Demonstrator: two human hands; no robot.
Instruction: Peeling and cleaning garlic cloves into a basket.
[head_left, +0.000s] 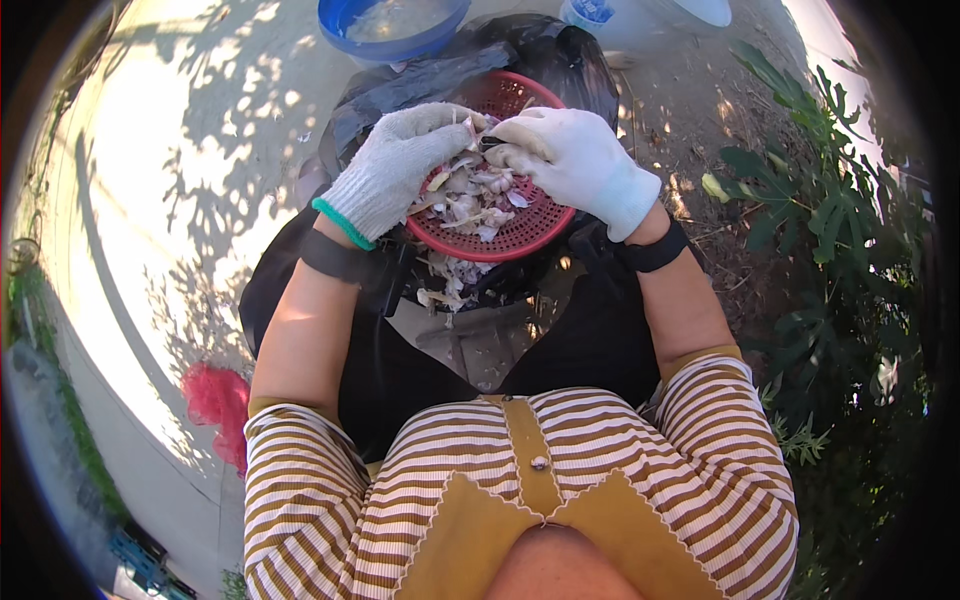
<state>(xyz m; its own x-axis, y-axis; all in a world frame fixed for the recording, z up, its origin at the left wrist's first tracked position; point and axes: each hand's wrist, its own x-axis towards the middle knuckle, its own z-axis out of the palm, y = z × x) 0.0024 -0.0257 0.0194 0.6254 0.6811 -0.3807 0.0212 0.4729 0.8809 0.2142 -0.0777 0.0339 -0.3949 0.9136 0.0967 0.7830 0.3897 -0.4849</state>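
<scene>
A red plastic colander (525, 244) rests on a black plastic bag between my knees. Garlic pieces and papery skins (480, 199) lie in it. My left hand (409, 161), in a white knit glove with a green cuff, pinches a piece of garlic (474, 127) above the colander. Close beside it, my right hand (574, 161), also in a white glove, has its fingers bent around a small dark object (491, 140), perhaps a blade; its shape is mostly hidden. The fingertips of both hands nearly meet.
Beyond the colander stands a blue basin (397, 49) with pale contents. The black plastic bag (592, 67) spreads under the colander, with loose skins (450, 285) at its near side. A red mesh bag (217, 405) lies at the left. Leafy plants (825, 202) grow at the right.
</scene>
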